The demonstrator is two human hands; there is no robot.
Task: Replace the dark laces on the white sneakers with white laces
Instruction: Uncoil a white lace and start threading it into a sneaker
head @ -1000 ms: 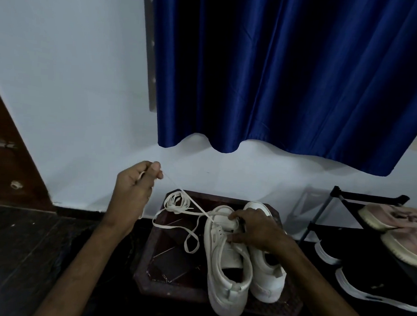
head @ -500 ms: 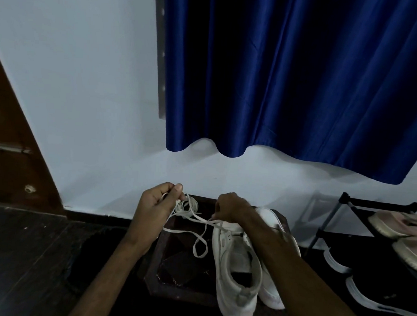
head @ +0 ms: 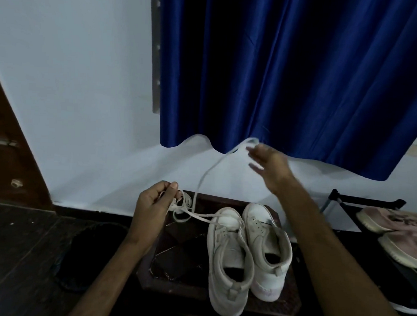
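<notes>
Sneakers (head: 240, 252) stand side by side on a dark stool (head: 172, 260) by a white wall (head: 71, 100), under a blue curtain (head: 280, 76). Left hand (head: 154, 203) pinches the white lace (head: 202, 179), coiled beside them. Right hand (head: 270, 166) is raised at the lace's far end, blurred; whether it grips I cannot tell.

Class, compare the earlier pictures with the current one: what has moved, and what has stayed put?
The right hand left the pair of white high-top sneakers and rose toward the blue curtain, fingers spread, drawing a strand of the flat white lace up with it. The left hand still pinches the bunched lace; the sneakers stay side by side on the dark wooden stool.
</notes>
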